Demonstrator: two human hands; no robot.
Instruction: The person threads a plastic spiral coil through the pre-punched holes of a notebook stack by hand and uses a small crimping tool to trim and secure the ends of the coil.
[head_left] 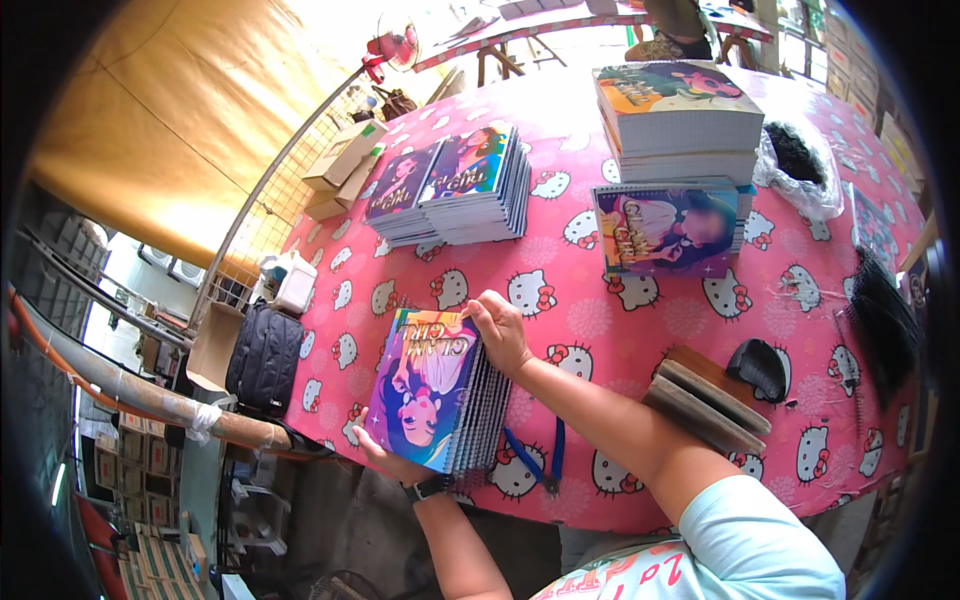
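Observation:
A stack of spiral notebooks (420, 395) with colourful illustrated covers lies near the table's front edge, its black wire bindings along the right side. My left hand (385, 458), with a dark watch at the wrist, grips the stack's near edge; some of its fingers are hidden. At the far right corner, my right hand (497, 328) has thumb and fingers pinched on the top notebook's edge. Just right of the stack lie pliers with blue handles (540, 465). Beyond are two neighbouring piles of similar notebooks (465, 180).
Taller notebook piles (685, 140) stand at the far right, beside a plastic bag of black material (800, 165). Wooden blocks (705, 405) and a black curved piece (760, 370) lie near my right forearm. Black wires (885, 320) hang at the right edge. Cardboard boxes (340, 165) and a black backpack (265, 358) are left.

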